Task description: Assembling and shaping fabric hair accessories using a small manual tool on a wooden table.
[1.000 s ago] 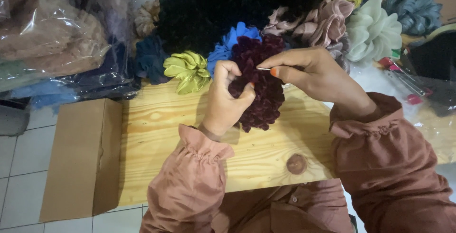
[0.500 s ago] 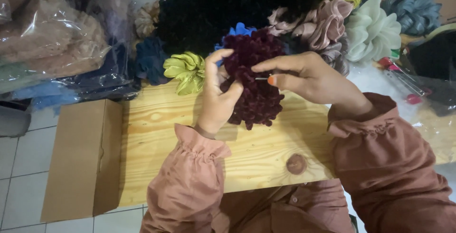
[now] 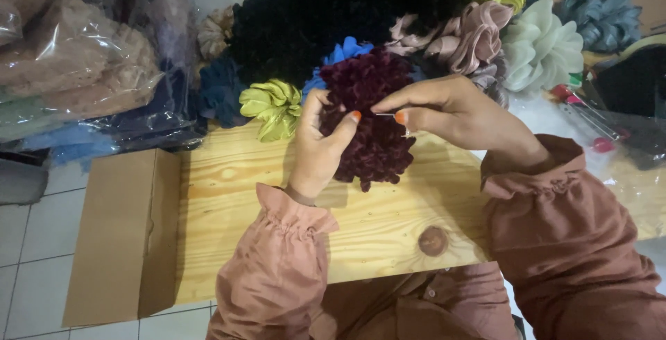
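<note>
A dark maroon velvet scrunchie lies over the far part of a light wooden table. My left hand grips its left side, thumb pressed on the ruffled fabric. My right hand pinches a thin sewing needle between thumb and forefinger, its tip pointing left into the scrunchie. Both wrists wear gathered rust-pink sleeves.
Behind the work lie a lime-green scrunchie, a blue one, a black pile, pink and pale mint ones. Plastic bags of fabric stand at left. A cardboard box adjoins the table's left edge.
My right hand drew back slightly to the right with the needle. The left hand shifted its grip upward on the maroon scrunchie, which turned a little.
</note>
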